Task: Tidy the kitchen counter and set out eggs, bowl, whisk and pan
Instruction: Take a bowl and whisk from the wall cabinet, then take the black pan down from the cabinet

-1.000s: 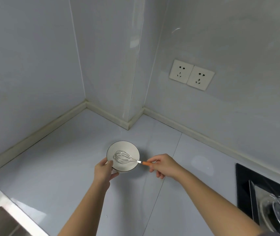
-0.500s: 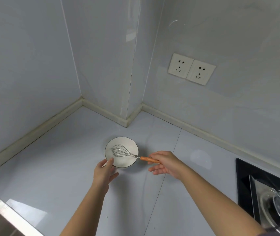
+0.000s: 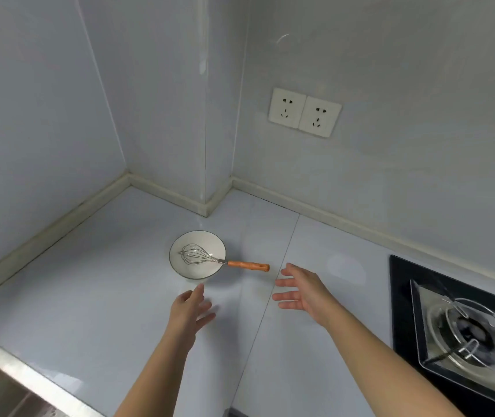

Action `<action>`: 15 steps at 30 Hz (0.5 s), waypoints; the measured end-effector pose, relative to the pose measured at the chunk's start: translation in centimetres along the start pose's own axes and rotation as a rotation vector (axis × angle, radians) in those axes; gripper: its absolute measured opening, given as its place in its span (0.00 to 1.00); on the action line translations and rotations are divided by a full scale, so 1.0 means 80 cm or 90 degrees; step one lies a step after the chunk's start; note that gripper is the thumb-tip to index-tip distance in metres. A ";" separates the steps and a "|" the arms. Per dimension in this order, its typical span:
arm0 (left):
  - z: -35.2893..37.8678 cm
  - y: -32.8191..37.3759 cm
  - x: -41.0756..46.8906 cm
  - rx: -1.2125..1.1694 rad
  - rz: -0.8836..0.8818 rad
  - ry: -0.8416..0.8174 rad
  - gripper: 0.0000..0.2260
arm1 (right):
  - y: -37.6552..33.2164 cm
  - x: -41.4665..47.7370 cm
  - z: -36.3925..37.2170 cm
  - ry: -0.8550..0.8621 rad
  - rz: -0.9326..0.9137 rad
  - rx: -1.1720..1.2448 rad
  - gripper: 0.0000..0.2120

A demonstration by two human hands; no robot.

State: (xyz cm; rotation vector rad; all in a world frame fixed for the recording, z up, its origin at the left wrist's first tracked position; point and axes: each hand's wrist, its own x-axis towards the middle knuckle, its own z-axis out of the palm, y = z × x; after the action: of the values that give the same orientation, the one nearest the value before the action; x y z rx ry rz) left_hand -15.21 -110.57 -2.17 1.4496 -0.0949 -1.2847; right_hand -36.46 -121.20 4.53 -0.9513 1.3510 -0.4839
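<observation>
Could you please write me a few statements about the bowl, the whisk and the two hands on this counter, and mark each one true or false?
1. The wire whisk with the orange handle rests with its wire head inside the white, dark-rimmed ceramic bowl. True.
2. The right hand grips the whisk's handle. False: it is open and clear of the handle's end.
3. The left hand holds the bowl's rim. False: it is open, on the near side of the bowl and not touching it.
4. A black gas hob with a metal burner lies to the right of the bowl. True.
5. Eggs lie in the bowl. False: only the whisk is in it.
</observation>
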 end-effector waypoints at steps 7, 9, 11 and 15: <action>0.071 -0.058 -0.103 0.089 0.031 -0.093 0.11 | 0.052 -0.104 -0.096 0.060 -0.055 0.027 0.12; 0.095 -0.077 -0.135 0.116 0.052 -0.115 0.09 | 0.067 -0.136 -0.122 0.067 -0.071 0.035 0.11; 0.128 -0.107 -0.182 0.158 0.075 -0.152 0.06 | 0.090 -0.182 -0.163 0.086 -0.092 0.041 0.11; 0.202 -0.189 -0.295 0.242 0.125 -0.265 0.06 | 0.156 -0.296 -0.265 0.147 -0.133 0.062 0.10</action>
State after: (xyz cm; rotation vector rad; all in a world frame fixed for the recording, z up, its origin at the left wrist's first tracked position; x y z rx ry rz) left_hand -44.86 -100.02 5.29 1.4202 -0.7749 -1.4372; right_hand -64.19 -102.05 9.93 -0.9835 1.4261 -0.8320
